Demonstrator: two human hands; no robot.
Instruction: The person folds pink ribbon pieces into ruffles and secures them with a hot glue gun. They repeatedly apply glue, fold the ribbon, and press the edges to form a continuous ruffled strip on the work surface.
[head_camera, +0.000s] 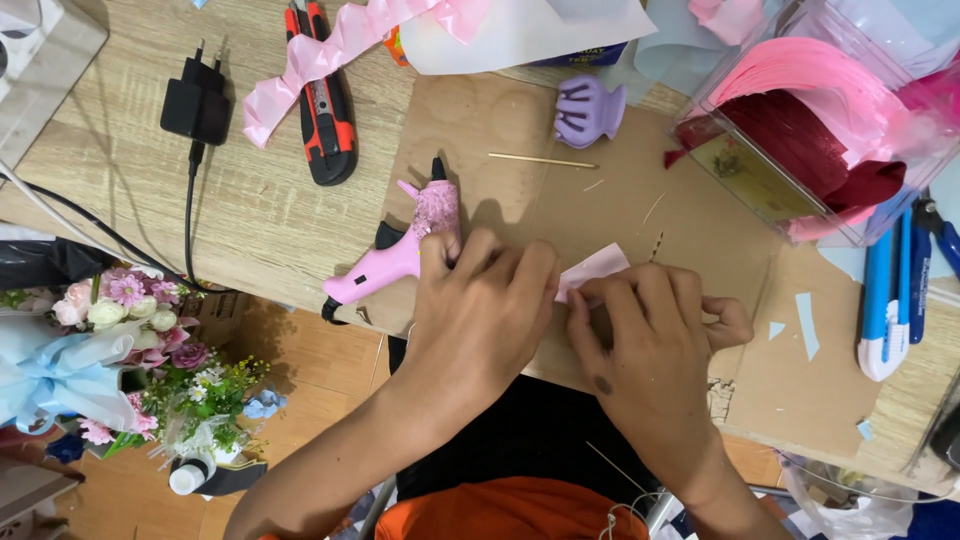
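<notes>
Left hand: the left hand (480, 310) is being kept palm-down on the cardboard sheet (690, 230), its fingers pressed on the near end of the pink paper strip (595, 268).
Right hand: the right hand (650, 340) is being held just beside the left one, fingertips pinched down on the same strip.
Hands together: both are being brought close over the strip, nearly touching each other.
Pink paper strip: it is being held flat on the cardboard near the table's front edge; only its far corner is being left uncovered.
Glue gun: a pink glue gun (400, 250) is being left lying just beside the left hand, nozzle pointing away.
Beyond the hands: a thin wooden stick (543, 159) and a purple hair claw (590, 108) are being left farther back.
Right side: a clear box of pink and dark red ribbon (820, 120) is being kept at the far right.
Left side: a red utility knife (325, 100) and a black charger (197, 100) are being left on the wooden table (250, 220).
</notes>
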